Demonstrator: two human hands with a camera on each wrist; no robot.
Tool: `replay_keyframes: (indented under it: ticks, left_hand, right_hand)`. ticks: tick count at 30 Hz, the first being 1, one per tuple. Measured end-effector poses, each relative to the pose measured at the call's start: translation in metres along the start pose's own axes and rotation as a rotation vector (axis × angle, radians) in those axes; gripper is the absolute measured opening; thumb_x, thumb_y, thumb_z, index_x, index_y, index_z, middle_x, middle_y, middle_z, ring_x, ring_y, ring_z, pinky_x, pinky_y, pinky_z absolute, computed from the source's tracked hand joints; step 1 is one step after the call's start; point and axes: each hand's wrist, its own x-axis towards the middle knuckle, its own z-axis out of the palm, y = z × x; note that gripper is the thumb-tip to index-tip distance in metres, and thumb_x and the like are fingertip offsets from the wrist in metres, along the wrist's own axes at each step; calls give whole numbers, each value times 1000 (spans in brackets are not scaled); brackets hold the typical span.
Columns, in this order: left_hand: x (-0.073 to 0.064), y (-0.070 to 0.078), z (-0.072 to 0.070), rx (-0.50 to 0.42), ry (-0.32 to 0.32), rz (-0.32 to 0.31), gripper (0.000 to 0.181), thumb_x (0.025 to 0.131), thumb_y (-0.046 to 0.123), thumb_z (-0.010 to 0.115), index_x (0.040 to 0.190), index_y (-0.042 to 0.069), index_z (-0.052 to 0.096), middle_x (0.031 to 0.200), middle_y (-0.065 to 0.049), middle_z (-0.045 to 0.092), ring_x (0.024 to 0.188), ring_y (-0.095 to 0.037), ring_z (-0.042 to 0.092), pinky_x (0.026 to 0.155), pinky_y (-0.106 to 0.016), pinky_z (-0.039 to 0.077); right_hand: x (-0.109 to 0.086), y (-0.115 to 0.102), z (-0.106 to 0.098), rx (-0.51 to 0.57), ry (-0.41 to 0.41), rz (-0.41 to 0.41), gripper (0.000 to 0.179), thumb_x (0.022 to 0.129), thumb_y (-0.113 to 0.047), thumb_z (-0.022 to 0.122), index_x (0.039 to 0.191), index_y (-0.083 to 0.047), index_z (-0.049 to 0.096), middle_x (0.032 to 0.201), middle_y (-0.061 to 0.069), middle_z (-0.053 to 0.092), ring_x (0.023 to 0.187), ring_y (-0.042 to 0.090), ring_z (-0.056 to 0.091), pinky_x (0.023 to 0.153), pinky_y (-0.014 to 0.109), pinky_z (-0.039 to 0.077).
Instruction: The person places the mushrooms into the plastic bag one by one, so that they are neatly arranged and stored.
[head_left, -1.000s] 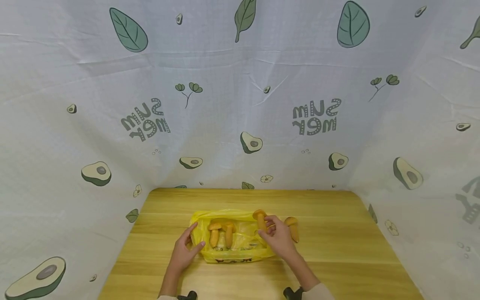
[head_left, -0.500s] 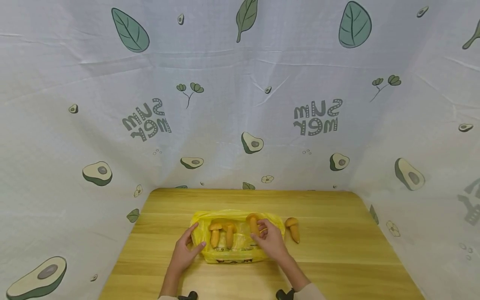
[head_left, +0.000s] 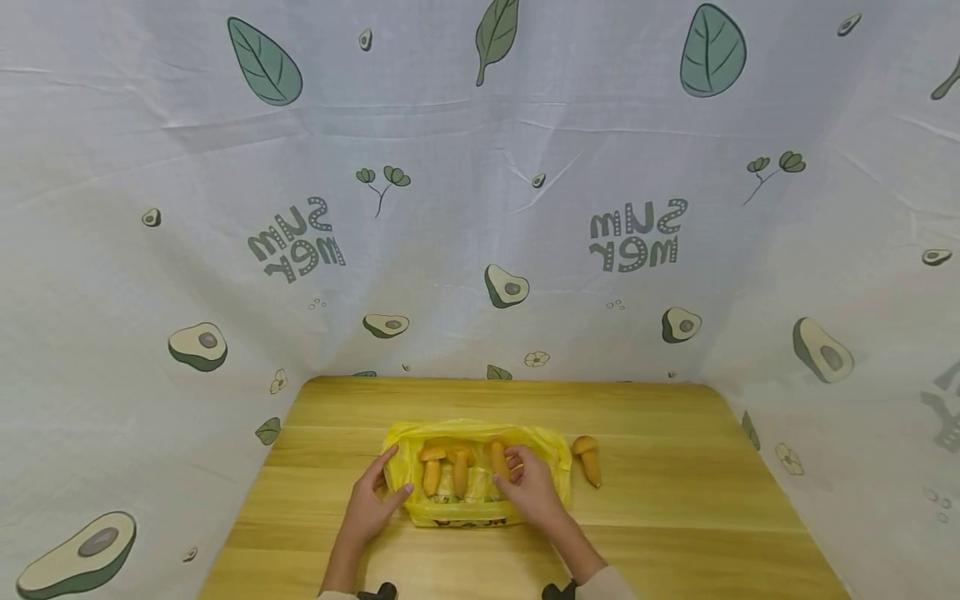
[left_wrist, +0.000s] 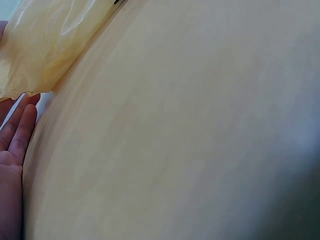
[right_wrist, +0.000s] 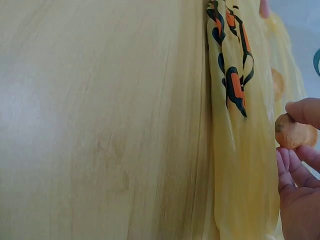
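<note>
A yellow plastic bag [head_left: 540, 492] lies on the table with its mouth spread wide. Inside, toward its left part, an orange mushroom [head_left: 431, 477] and a second mushroom [head_left: 460, 479] lie side by side. My right hand [head_left: 531, 487] pinches another mushroom [head_left: 497, 458] over the bag's mouth, cap pointing away from me; its stem end [right_wrist: 285, 131] shows between thumb and fingers in the right wrist view. At the bag's left end my left hand [head_left: 369, 504] rests against the plastic, thumb and fingers spread. Its fingers [left_wrist: 24, 127] look straight in the left wrist view.
One more mushroom [head_left: 588, 462] lies on the wooden table [head_left: 675, 500], just right of the bag. A white cloth [head_left: 450, 233] printed with avocados and leaves hangs behind the table and along both sides.
My right hand has carried its mushroom leftward and lower, from the bag's right part toward the two mushrooms inside. The left hand has stayed at the bag's left end.
</note>
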Motion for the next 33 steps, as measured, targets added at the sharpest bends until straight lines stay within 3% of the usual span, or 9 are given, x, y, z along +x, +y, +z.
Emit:
replay_keyframes:
  ticks: [13,20,33]
  left_hand:
    - [1,-1,0,5,5,-4,77,90,24,81,157,15,44,160,-14,45,136,-31,57,108,-28,48]
    - [0,-1,0,4,-2,1,76,92,26,80,157,16,44,161,-15,43,138,-35,55,109,-35,49]
    - [1,-4,1,8,23,29,73,91,21,80,156,13,45,159,-18,46,135,-36,57,107,-37,51]
  right_hand:
    - [3,-2,8,-32,-50,-4,41,87,-10,81,121,3,63,103,14,66,79,14,60,66,22,52]
    - [2,1,13,-63,-58,-3,41,87,-12,81,121,3,62,102,13,67,78,11,58,64,22,50]
    - [3,3,17,-67,-85,13,38,88,-12,80,117,3,62,99,10,66,79,12,57,67,22,50]
